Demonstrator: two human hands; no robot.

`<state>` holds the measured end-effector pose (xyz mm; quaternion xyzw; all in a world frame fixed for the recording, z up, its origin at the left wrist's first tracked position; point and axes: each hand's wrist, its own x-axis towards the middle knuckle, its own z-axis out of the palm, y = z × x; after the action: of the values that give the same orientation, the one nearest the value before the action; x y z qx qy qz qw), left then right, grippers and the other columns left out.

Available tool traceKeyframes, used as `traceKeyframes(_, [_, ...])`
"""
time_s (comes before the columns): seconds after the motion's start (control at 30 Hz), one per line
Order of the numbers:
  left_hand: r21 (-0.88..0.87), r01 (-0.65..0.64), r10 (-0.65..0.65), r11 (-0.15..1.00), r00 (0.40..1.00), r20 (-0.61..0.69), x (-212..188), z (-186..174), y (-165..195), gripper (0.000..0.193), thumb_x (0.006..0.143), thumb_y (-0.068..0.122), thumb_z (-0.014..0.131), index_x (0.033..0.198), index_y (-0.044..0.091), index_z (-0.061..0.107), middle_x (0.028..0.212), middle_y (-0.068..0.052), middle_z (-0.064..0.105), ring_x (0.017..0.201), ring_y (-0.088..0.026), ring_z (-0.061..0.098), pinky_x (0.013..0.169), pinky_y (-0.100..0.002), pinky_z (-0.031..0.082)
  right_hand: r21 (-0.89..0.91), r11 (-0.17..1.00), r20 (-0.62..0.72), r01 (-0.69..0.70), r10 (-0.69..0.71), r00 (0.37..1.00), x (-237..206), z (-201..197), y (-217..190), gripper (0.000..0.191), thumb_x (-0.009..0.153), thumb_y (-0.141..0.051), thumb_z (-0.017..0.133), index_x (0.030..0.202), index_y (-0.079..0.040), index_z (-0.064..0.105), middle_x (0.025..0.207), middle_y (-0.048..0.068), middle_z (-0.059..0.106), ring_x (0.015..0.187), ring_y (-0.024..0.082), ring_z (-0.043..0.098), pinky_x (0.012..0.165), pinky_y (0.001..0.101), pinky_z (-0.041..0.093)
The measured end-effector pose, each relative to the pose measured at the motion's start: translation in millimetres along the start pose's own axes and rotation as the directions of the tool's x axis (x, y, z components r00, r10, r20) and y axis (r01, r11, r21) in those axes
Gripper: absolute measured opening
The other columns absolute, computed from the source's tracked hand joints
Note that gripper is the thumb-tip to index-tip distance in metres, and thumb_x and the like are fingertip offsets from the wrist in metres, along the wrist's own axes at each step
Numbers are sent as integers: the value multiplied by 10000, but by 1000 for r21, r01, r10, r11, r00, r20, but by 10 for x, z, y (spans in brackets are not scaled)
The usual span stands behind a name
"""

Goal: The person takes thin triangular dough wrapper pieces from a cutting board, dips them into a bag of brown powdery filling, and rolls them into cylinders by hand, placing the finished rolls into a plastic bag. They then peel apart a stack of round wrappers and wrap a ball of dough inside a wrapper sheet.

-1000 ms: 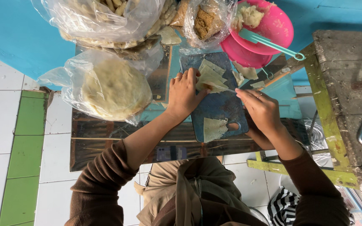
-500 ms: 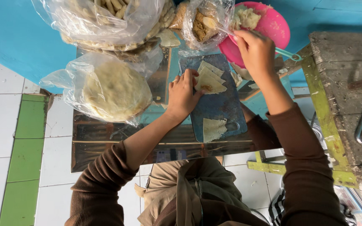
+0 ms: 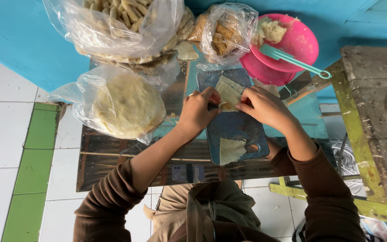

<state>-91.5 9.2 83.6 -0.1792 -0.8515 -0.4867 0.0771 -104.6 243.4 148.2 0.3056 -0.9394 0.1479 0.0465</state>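
A thin, pale cream pastry wrapper (image 3: 227, 93), cut in a rough square with angled corners, lies at the far end of a dark blue rectangular cutting board (image 3: 238, 130) on the shiny metal counter (image 3: 113, 157). A small lump of brownish filling sits at its near edge, where the sheet is folded up. The left hand (image 3: 198, 111) pinches that near-left edge, its grip pressed together on the dough between thumb and fingertips. The right hand (image 3: 265, 106) pinches the near-right edge of the same wrapper, fingers closed on it. Nearer the person, on the same board, lies a folded triangular pastry (image 3: 230, 150), pale and flat, just beside the board's handle hole. To the left a clear plastic bag of round flat dough sheets (image 3: 126, 105) rests on the counter. Beyond the board stands a pink plastic bowl (image 3: 298, 45) holding a pale mash and a turquoise spoon (image 3: 292, 59).
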Motion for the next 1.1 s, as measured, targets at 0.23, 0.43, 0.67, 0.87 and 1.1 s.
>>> traceKeyframes(0.23, [165, -134, 137, 977, 991, -7, -113, 60, 180, 173, 763, 148, 831, 911, 195, 755, 940, 21, 762, 971, -255, 658, 859, -436, 462, 280, 959, -19, -54, 62, 998, -227, -27, -127, 248, 934, -77, 717, 1076, -13, 524, 946, 129, 699, 862, 282, 730, 731, 387, 552])
traceKeyframes(0.43, [236, -182, 190, 954, 982, -12, -220, 191, 298, 98, 787, 175, 808, 866, 222, 772, 984, 81, 764, 966, -227, 647, 850, -416, 436, 295, 952, -42, 77, -67, 997, -395, -78, -257, 230, 967, -77, 684, 1143, -22, 547, 1031, 128, 723, 918, 285, 736, 756, 385, 561])
traceKeyframes(0.67, [278, -174, 181, 945, 984, 0, -256, 275, 332, 65, 788, 210, 812, 838, 234, 778, 953, 109, 752, 958, -211, 635, 856, -409, 421, 193, 979, -59, 71, -60, 996, -536, -100, -271, 130, 975, -115, 680, 1090, -58, 657, 1036, 107, 710, 931, 326, 699, 752, 426, 547])
traceKeyframes(0.87, [293, -172, 180, 941, 984, 0, -298, 295, 384, 63, 778, 195, 802, 799, 249, 778, 929, 128, 754, 944, -211, 634, 851, -409, 419, 66, 993, -105, 101, -94, 990, -641, -89, -324, 101, 962, -116, 698, 1055, -77, 701, 1004, 76, 696, 944, 304, 682, 785, 429, 551])
traceKeyframes(1.1, [205, -118, 129, 972, 991, -39, -306, 260, 404, 60, 853, 181, 767, 903, 199, 740, 858, 47, 746, 907, -236, 656, 831, -422, 437, 64, 991, -91, 115, -109, 990, -624, -42, -324, 238, 884, -207, 770, 1054, -57, 695, 1009, 69, 656, 969, 290, 655, 804, 420, 546])
